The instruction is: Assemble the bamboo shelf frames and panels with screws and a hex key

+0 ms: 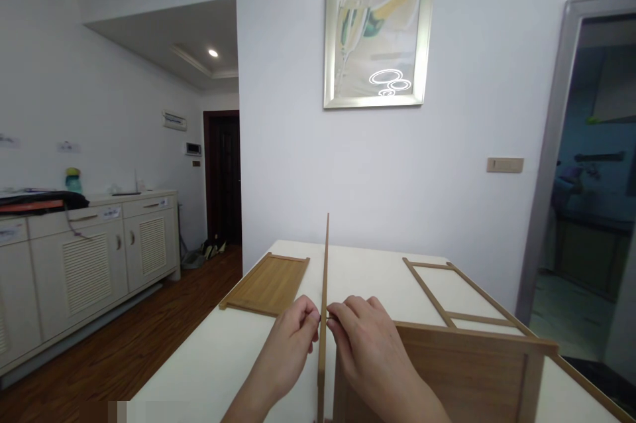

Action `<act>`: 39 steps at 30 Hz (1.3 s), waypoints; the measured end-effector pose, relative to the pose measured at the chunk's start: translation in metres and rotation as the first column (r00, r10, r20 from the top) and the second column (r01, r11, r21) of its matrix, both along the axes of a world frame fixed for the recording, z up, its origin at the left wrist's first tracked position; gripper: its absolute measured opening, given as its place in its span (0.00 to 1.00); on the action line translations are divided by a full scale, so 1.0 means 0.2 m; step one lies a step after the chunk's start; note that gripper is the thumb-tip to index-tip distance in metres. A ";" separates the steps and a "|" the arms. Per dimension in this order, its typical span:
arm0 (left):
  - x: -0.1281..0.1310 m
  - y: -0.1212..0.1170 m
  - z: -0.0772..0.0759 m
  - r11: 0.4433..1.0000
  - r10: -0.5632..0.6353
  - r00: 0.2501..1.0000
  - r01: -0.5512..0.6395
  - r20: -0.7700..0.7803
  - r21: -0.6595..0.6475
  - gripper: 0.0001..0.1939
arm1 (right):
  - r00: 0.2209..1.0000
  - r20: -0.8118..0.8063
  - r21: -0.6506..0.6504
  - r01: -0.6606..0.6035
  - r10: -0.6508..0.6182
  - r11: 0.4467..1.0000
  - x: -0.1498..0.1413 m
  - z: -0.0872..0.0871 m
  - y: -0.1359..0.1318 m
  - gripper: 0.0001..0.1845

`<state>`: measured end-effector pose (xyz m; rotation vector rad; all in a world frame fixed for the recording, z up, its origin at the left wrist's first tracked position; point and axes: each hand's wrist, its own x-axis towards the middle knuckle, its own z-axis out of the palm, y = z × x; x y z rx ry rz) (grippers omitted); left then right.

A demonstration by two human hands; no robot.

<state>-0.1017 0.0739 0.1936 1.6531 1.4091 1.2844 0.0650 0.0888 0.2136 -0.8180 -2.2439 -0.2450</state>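
Observation:
A thin wooden piece [324, 337], seen nearly edge-on, stands upright between my hands over the white table. At its left side, my left hand [293, 337] is closed, thumb and fingertips pinched together close to the wood. On the opposite side, my right hand [365, 340] is closed too, its thumb and index finger pinching right by the wood's face. Small dark specks show at both sets of fingertips, too small to name. Below and right of my right hand is a framed brown wooden panel [467, 370], partly hidden by that hand.
On the white table [189, 370], a flat slatted-looking wooden panel [268, 284] lies at the left. An open wooden frame [430, 294] lies at the back right. A white wall with a framed picture [380, 32] rises behind. A white cabinet [99, 264] stands left, a doorway right.

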 end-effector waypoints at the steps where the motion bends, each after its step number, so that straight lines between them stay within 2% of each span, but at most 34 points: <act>1: 0.00 0.00 0.00 1.000 0.000 1.000 0.000 0.005 0.001 0.16 | 1.000 -0.002 0.000 -0.001 0.001 1.000 0.00 0.00 0.00 0.10; 13: 0.02 0.03 -0.03 0.999 -0.041 0.986 0.042 0.160 -0.005 0.16 | 1.000 -0.015 -0.029 -0.026 0.026 0.999 0.00 -0.04 0.02 0.12; 26: 0.02 -0.01 0.01 0.999 -0.042 0.984 0.039 0.176 0.020 0.05 | 0.999 -0.040 -0.012 -0.029 0.028 1.000 0.00 -0.01 0.00 0.13; 29: 0.01 0.00 0.01 1.000 -0.018 0.985 0.015 0.174 0.016 0.08 | 0.999 -0.038 -0.024 -0.024 0.023 0.999 0.00 -0.01 0.00 0.12; 34: 0.01 0.00 0.01 1.000 0.003 0.997 -0.002 0.079 -0.017 0.17 | 1.000 -0.022 -0.013 -0.015 0.014 1.000 0.00 0.00 -0.01 0.10; 39: 0.03 -0.01 0.01 1.000 0.011 0.997 -0.010 0.079 -0.023 0.19 | 1.000 -0.016 -0.025 -0.018 0.018 1.000 0.00 0.01 -0.02 0.10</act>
